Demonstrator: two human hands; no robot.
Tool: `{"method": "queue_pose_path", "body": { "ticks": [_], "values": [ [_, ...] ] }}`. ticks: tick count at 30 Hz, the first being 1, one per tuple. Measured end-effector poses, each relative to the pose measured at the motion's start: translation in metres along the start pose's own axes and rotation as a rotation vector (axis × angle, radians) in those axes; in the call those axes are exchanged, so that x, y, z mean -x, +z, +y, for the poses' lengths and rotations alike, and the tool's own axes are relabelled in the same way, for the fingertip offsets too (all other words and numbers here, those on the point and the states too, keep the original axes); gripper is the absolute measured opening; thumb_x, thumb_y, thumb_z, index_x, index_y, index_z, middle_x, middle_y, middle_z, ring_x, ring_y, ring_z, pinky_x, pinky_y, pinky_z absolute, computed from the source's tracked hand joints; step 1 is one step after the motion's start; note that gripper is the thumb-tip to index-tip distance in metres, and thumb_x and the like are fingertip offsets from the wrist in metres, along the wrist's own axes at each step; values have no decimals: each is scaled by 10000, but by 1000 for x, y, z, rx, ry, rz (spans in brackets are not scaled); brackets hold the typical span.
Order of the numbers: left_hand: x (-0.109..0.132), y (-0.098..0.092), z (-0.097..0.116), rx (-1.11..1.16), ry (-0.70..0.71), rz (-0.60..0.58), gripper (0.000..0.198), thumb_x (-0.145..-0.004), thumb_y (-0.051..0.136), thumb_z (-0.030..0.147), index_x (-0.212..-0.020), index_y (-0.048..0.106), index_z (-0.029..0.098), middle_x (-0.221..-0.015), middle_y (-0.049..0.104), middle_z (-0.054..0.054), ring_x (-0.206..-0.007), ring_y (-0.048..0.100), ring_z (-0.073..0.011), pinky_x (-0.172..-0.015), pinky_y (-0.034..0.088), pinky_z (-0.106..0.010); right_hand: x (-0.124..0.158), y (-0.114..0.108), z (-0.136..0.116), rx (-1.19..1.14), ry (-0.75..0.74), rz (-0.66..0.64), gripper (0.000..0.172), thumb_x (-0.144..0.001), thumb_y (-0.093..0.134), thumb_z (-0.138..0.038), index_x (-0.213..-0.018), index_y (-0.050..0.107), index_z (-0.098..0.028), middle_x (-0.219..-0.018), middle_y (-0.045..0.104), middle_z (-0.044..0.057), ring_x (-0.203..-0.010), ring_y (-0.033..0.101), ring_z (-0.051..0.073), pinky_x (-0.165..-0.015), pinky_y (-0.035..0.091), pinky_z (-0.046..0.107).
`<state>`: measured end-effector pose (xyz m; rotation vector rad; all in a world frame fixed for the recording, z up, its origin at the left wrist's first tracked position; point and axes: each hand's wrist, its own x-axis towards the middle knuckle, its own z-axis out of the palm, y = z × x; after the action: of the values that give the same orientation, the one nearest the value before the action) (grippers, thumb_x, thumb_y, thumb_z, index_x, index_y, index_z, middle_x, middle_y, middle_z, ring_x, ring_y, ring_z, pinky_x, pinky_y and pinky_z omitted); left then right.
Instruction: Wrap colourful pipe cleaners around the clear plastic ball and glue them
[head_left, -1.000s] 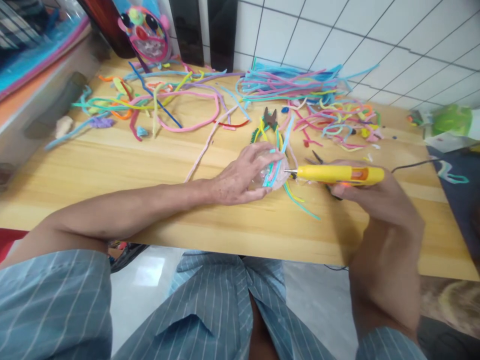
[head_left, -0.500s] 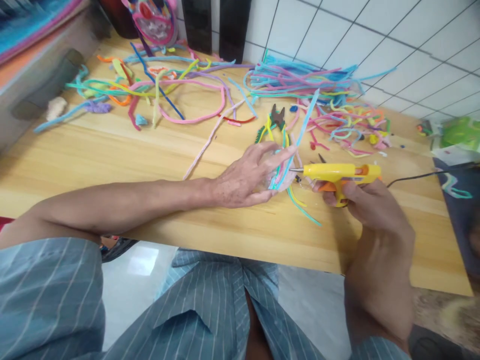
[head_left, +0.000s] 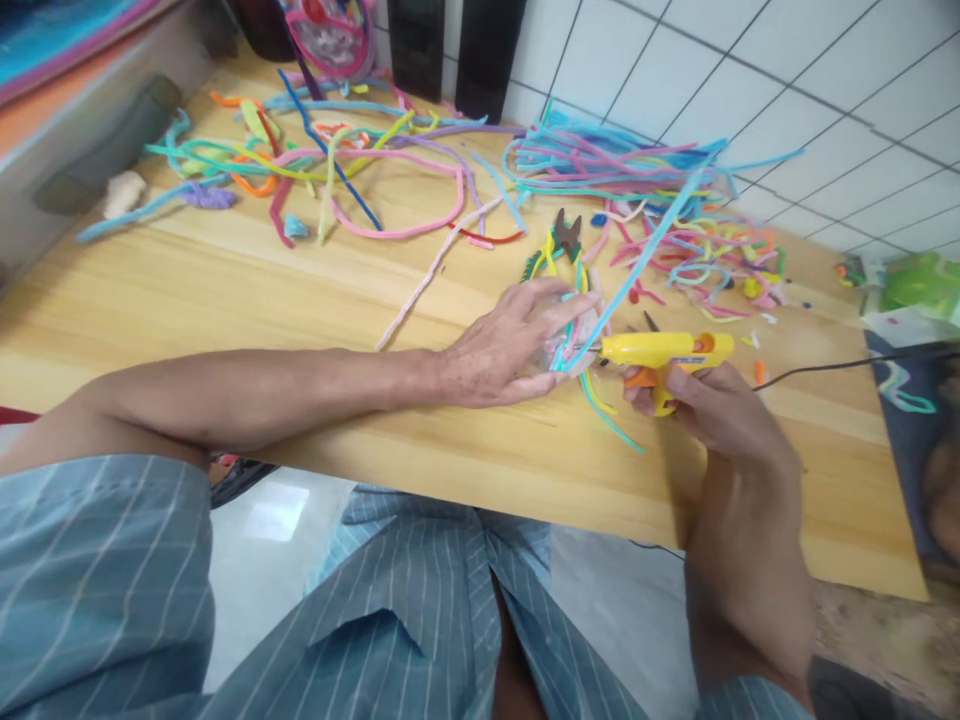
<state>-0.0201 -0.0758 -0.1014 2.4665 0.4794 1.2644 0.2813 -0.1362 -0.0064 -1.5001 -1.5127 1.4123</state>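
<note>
My right hand (head_left: 709, 400) is closed around a yellow hot glue gun (head_left: 660, 350), fingers by its orange trigger. The gun's metal nozzle reaches in among the pipe cleaners on a small, clear, rounded piece (head_left: 586, 318). My left hand (head_left: 510, 345) grips that piece from the left, its fingers curved over it and hiding much of it. From the piece a long light blue pipe cleaner (head_left: 645, 262) slants up to the right. Yellow and teal strands stick out below. Just beyond my left hand lie cutting pliers (head_left: 566, 238) with dark jaws.
Loose pipe cleaners (head_left: 397, 195) spread across the back left of the wooden table (head_left: 300, 300). A blue and pink bundle (head_left: 600, 160) lies against the tiled wall (head_left: 720, 70), with short scraps (head_left: 697, 265) before it. The gun's black cord (head_left: 825, 368) runs right. A grey bin (head_left: 97, 140) stands left.
The glue gun has moved left, its nozzle now in among the strands. The light blue pipe cleaner leans farther right and more of it shows. My left hand keeps its grip.
</note>
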Motion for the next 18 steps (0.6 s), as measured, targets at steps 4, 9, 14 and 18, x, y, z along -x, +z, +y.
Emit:
{"method": "queue_pose_path", "body": {
  "ticks": [4, 9, 14, 18],
  "values": [
    [-1, 0, 1, 4, -3, 5, 874, -1074, 617, 544, -1807, 215, 290, -1698, 442, -237, -1601, 465, -431, -1299, 477, -704, 1, 3, -2, -12, -34, 33, 607, -731, 911, -848, -796, 779, -259, -654, 694, 12, -608, 586, 195, -634, 483, 361],
    [-1, 1, 3, 24, -43, -15, 862, -1055, 651, 538, -1785, 258, 302, -1711, 455, -229, -1620, 461, -433, -1307, 473, -721, 0, 3, -1, -20, -3, 62, 625, -691, 932, -849, -831, 808, -253, -698, 738, 28, -571, 537, 179, -600, 470, 361],
    [-1, 0, 4, 21, -52, -18, 863, -1039, 672, 519, -1767, 277, 278, -1722, 454, -236, -1632, 458, -431, -1321, 470, -701, -1, 2, -2, -26, -14, 72, 612, -708, 928, -839, -796, 796, -248, -690, 729, 29, -560, 524, 167, -574, 441, 346],
    [0, 0, 3, 12, -48, -17, 888, -1026, 694, 524, -1761, 272, 262, -1728, 447, -246, -1637, 457, -439, -1325, 467, -692, -3, 4, -3, -46, -33, 87, 619, -725, 925, -826, -715, 721, -242, -666, 702, 22, -560, 484, 152, -591, 461, 351]
  ]
}}
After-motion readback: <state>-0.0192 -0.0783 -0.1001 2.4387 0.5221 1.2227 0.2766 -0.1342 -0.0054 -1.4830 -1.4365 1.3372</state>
